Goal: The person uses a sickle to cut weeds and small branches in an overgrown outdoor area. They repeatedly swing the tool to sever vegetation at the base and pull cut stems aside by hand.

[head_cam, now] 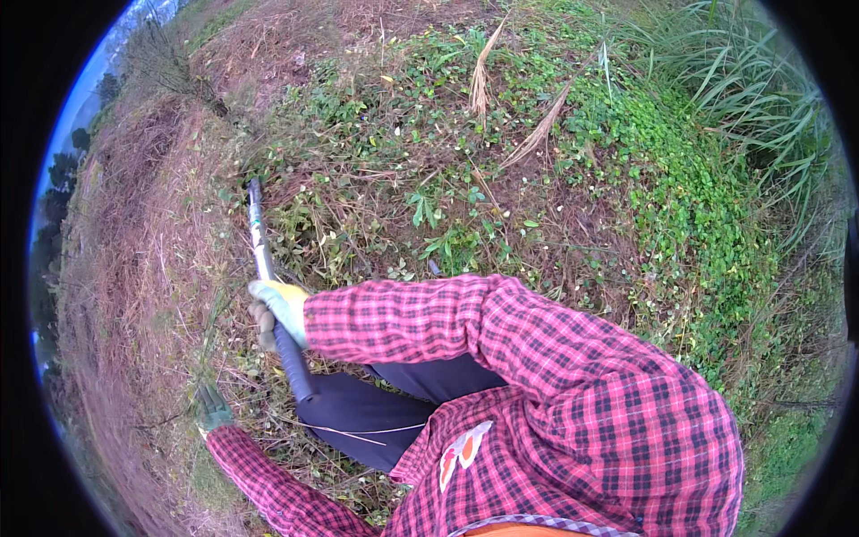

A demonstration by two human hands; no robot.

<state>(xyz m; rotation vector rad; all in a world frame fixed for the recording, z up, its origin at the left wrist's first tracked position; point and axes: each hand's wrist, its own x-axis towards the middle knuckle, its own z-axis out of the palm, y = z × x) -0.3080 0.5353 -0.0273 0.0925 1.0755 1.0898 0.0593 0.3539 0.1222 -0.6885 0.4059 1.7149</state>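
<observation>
My right hand, in a pale green and yellow work glove, is closed around a long-handled tool. The tool has a dark grip that ends above my knee and a silver metal shaft running away from me. Its far end reaches into low weeds, and the working head is hidden or too small to make out. At the lower left, my left hand, in a green glove, is stretched out at some green stalks. Whether its fingers hold any of them cannot be told.
Dry cut stems cover the slope on the left. Leafy ground plants spread on the right, below a clump of tall grass. A bare shrub stands at the upper left. Dry grass plumes lie ahead.
</observation>
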